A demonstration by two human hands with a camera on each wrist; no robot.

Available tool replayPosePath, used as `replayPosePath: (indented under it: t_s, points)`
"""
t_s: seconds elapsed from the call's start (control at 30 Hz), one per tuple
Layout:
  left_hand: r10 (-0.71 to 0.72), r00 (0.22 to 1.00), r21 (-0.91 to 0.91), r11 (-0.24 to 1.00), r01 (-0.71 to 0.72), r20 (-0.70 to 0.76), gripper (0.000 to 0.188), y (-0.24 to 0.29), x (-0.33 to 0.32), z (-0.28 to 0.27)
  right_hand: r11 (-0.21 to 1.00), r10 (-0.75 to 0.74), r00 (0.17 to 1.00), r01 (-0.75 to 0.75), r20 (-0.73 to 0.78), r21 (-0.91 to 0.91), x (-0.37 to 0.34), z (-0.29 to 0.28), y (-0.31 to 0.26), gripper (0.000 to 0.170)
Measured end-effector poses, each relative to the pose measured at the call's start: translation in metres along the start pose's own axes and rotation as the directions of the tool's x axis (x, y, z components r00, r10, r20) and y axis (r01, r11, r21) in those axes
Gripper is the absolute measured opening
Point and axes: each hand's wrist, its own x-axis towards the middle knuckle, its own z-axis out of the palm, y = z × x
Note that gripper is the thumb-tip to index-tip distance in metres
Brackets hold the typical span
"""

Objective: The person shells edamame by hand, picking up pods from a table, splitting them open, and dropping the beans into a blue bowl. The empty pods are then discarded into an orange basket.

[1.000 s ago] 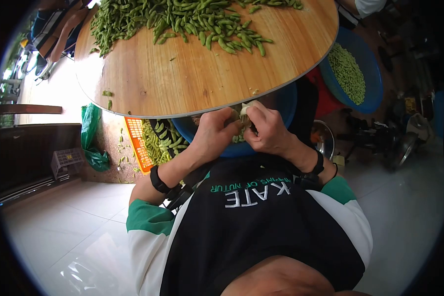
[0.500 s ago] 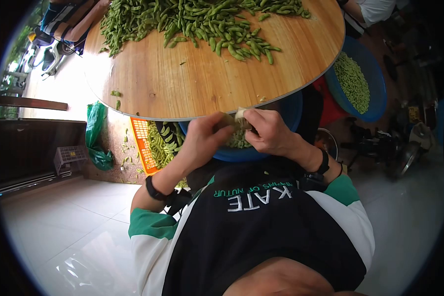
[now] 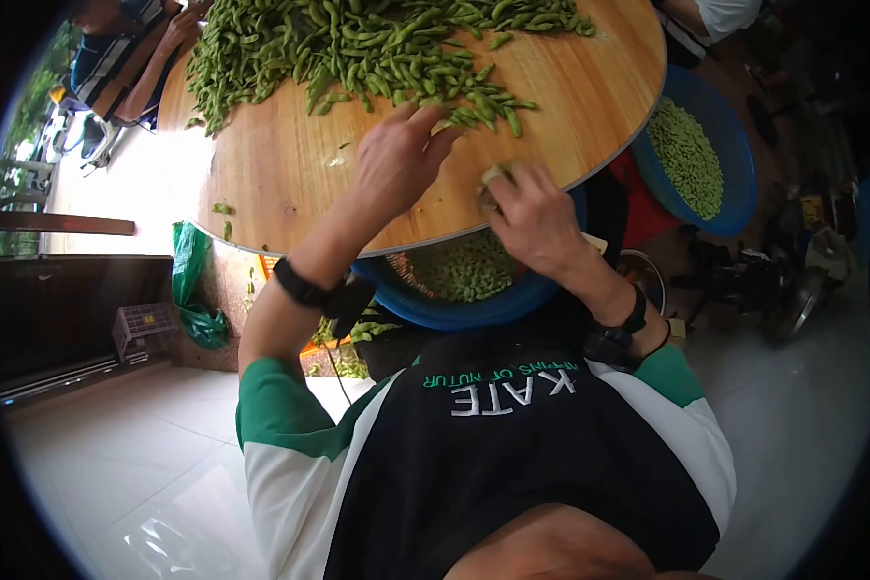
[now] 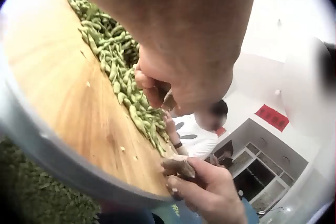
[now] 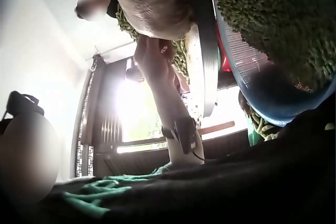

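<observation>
In the head view my left hand [image 3: 396, 159] reaches over the round wooden table [image 3: 290, 184], fingertips at the near edge of a heap of green soybean pods [image 3: 338, 48]. Its fingers are loosely bent. My right hand [image 3: 536, 217] hovers by the table's edge, fingers loosely curled, with a beige-grey wrapping [image 4: 181, 168] around a finger in the left wrist view. Under the table edge, near my lap, a blue basin [image 3: 454, 321] holds shelled beans [image 3: 469, 275]. The right wrist view shows its mesh wall and a mass of beans [image 5: 278, 19].
At right, a second blue basin [image 3: 739, 164] is full of shelled beans. An orange basket [image 3: 314, 353] with pods stands low at left, beside a green plastic bag [image 3: 198, 300]. Another person [image 3: 130, 58] sits across at the left; a sleeve [image 3: 725, 14] shows at top right.
Both hands were together over the basin. They have parted: the left has moved forward to the pod heap, and the right has lifted toward the table edge. The beans in the basin are now exposed.
</observation>
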Motion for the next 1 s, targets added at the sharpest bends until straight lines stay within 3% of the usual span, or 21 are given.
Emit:
replayPosePath:
  t_s: [0.07,0.1,0.13,0.2,0.27,0.33,0.43,0.5,0.53,0.57,0.6,0.63,0.67,0.7,0.73,0.8,0.87,1.0]
  points:
    - [-0.006,0.999,0.213,0.977,-0.002,0.034,0.026,-0.013,0.015,0.021,0.992,-0.038,0.966,0.007,0.256,0.123,-0.007,-0.006,-0.005,0.024]
    - [-0.055,0.997,0.222,0.974,0.043,0.05,0.029,-0.016,0.017,0.025,0.977,-0.158,0.96,0.117,0.233,0.179,-0.011,-0.006,-0.006,0.022]
    - [-0.05,0.997,0.224,0.974,0.038,0.051,0.029,-0.019,0.016,0.026,0.977,-0.156,0.961,0.116,0.228,0.177,-0.014,-0.011,-0.007,0.022]
    - [-0.057,0.998,0.195,0.979,0.057,-0.009,0.027,-0.024,0.008,0.022,0.902,-0.122,0.937,-0.033,0.328,0.431,-0.02,-0.023,-0.007,0.021]
    - [-0.065,0.997,0.175,0.983,0.059,0.03,0.025,-0.037,0.006,0.017,0.912,-0.113,0.953,-0.013,0.281,0.41,-0.022,-0.022,-0.006,0.022]
    - [-0.076,0.995,0.149,0.987,0.066,0.062,0.024,-0.045,-0.001,0.015,0.735,0.018,0.92,-0.278,0.392,0.619,-0.023,-0.017,-0.004,0.028]
    - [-0.079,0.997,0.237,0.968,0.078,-0.008,0.024,-0.051,-0.016,0.014,0.621,0.036,0.932,-0.303,0.36,0.723,-0.029,-0.004,-0.002,0.036]
    - [-0.074,0.997,0.065,0.995,0.075,-0.008,0.022,-0.051,-0.027,0.013,0.549,0.054,0.947,-0.292,0.315,0.783,-0.029,-0.001,-0.004,0.038]
    - [-0.068,0.998,0.064,0.996,0.068,0.001,0.022,-0.036,-0.029,0.008,0.355,0.143,0.886,-0.461,0.441,0.813,-0.025,-0.003,-0.004,0.039]
    - [-0.241,0.968,-0.322,0.913,0.251,0.073,0.017,-0.016,-0.031,0.004,0.135,0.198,0.797,-0.598,0.57,0.79,-0.022,-0.005,-0.005,0.04]
    - [-0.367,0.907,-0.637,0.653,0.41,0.207,0.012,-0.002,-0.035,0.001,0.133,0.207,0.794,-0.601,0.571,0.788,-0.02,-0.006,-0.007,0.04]
    - [-0.342,0.887,-0.736,0.504,0.452,0.311,0.011,0.0,-0.043,0.003,0.028,0.179,0.809,-0.573,0.56,0.819,-0.019,-0.006,-0.009,0.041]
    - [-0.342,0.885,-0.738,0.498,0.455,0.315,0.011,0.007,-0.049,0.004,-0.076,0.15,0.825,-0.539,0.544,0.839,-0.018,-0.005,-0.012,0.041]
    - [-0.34,0.864,-0.764,0.416,0.492,0.372,0.011,0.015,-0.052,0.005,-0.137,0.161,0.837,-0.506,0.523,0.852,-0.018,-0.002,-0.014,0.041]
    - [-0.334,0.842,-0.782,0.333,0.527,0.425,0.011,0.021,-0.055,0.007,-0.136,0.159,0.835,-0.51,0.527,0.849,-0.018,-0.002,-0.014,0.041]
    - [-0.341,0.845,-0.803,0.301,0.514,0.413,0.012,0.019,-0.06,0.012,-0.31,0.082,0.8,-0.547,0.595,0.778,-0.017,-0.004,-0.012,0.04]
    - [-0.405,0.803,-0.785,0.263,0.561,0.438,0.01,0.018,-0.063,0.014,-0.342,0.084,0.801,-0.536,0.593,0.772,-0.019,-0.003,-0.014,0.04]
    - [-0.399,0.776,-0.782,0.195,0.593,0.489,0.009,0.02,-0.068,0.009,-0.405,0.054,0.794,-0.537,0.605,0.74,-0.018,-0.002,-0.015,0.039]
